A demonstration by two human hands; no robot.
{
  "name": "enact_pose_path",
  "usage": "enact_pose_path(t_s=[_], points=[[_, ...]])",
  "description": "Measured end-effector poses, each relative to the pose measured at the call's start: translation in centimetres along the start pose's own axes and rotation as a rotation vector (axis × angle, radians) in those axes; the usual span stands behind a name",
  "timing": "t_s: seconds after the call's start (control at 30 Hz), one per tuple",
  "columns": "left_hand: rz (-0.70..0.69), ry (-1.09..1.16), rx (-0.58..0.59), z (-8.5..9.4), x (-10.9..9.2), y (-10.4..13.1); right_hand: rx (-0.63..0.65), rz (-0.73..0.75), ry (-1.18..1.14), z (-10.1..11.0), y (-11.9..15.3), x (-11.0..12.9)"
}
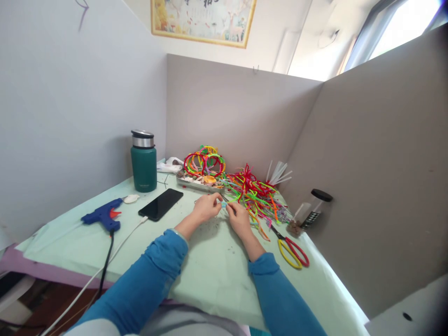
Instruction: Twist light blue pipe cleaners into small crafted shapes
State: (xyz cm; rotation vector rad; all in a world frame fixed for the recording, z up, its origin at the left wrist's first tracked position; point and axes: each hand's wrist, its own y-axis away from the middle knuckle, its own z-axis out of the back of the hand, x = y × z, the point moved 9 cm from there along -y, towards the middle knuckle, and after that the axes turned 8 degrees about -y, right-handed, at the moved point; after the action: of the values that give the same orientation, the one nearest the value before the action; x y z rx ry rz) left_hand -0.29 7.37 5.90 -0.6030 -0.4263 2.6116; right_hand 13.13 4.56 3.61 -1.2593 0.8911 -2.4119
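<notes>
Close together over the middle of the table, my left hand (207, 208) and my right hand (239, 218) pinch a small light-blue pipe cleaner (224, 204) between them. Only a short bit of it shows; the fingers cover the rest. Just beyond my right hand spreads a tangled heap of coloured pipe cleaners (257, 191), red, green, orange and purple. Behind my left hand stands a metal tray (196, 185) with small pieces in it and several pipe-cleaner rings (205, 163) stacked on top.
Left of my hands lie a black phone (161, 204) on a white cable and a blue glue gun (103, 214). A green bottle (143, 163) stands behind them. On the right are scissors (292, 249), a clear jar with a black lid (311, 212) and white glue sticks (279, 173). Grey partitions (238, 107) enclose the table.
</notes>
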Motion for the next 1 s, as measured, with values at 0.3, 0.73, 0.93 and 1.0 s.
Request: enact_pose_path(t_s=[0.3, 0.73, 0.93, 1.0], points=[[-0.063, 0.027, -0.015, 0.2, -0.7, 0.2, -0.041, -0.044, -0.119, 0.5, 0.1, -0.2], [-0.152, 0.101, 0.004, -1.0, -1.0, -0.1, 0.006, -0.053, -0.059, -0.4, 0.1, -0.8], [-0.184, 0.106, -0.004, -1.1, -1.2, -0.1, 0.029, -0.021, -0.149, -0.7, 0.1, -0.1], [-0.176, 0.110, -0.010, -1.1, -1.1, -0.2, 0.033, -0.036, -0.107, -0.7, 0.1, -0.2]])
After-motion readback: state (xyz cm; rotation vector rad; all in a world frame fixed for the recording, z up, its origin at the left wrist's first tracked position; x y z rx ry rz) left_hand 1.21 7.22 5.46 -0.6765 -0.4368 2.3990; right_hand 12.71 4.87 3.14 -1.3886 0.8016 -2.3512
